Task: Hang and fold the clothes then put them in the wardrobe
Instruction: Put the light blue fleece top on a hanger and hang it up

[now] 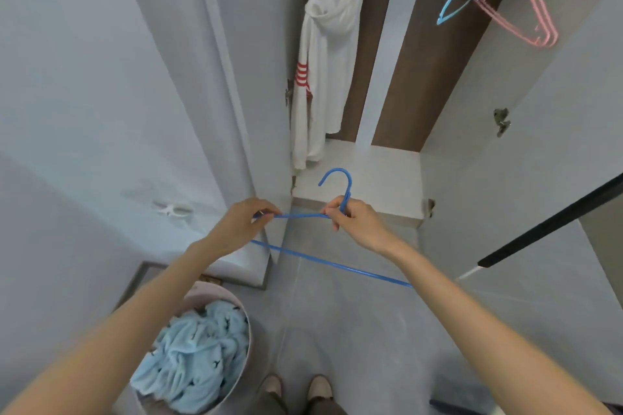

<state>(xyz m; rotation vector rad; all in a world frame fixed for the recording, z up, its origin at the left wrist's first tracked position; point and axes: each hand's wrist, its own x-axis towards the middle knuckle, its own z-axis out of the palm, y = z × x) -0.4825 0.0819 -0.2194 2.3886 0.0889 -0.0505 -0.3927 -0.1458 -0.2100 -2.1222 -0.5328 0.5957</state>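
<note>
Hanger: You hold the blue hanger (324,262) at the centre of the frame, hook up, in front of the open wardrobe (408,84); its long lower bar slants down toward your right forearm.
Left hand: Your left hand (241,224) pinches the hanger's left shoulder end between curled fingertips.
Right hand: Your right hand (355,222) has its fingers curled round the neck just below the hook.
In the wardrobe: A white hooded garment (327,61) with red stripes on the sleeve hangs at upper centre, its hem reaching down to the pale shelf (371,175). At upper right a light-blue hanger (457,1) and a bunch of pink hangers (526,7) hang bare.
Basket: At lower left a round pale basket (243,308) holds a crumpled light-blue cloth (195,357) with small dark marks, right under your left forearm.
In the way: The wardrobe door (236,77) stands open along the left of centre, close beside your left hand. A black bar (546,222) with a white tip cuts across the right edge, near your right forearm.
Other things: A white clip (175,209) lies on the pale surface at middle left. A metal hinge (501,121) sits on the right inner panel.
Floor: Grey tiles (347,323) run from the wardrobe base to your shoes (296,386) at the bottom edge.
Room: White walls and panels, brown back boards inside the wardrobe.
</note>
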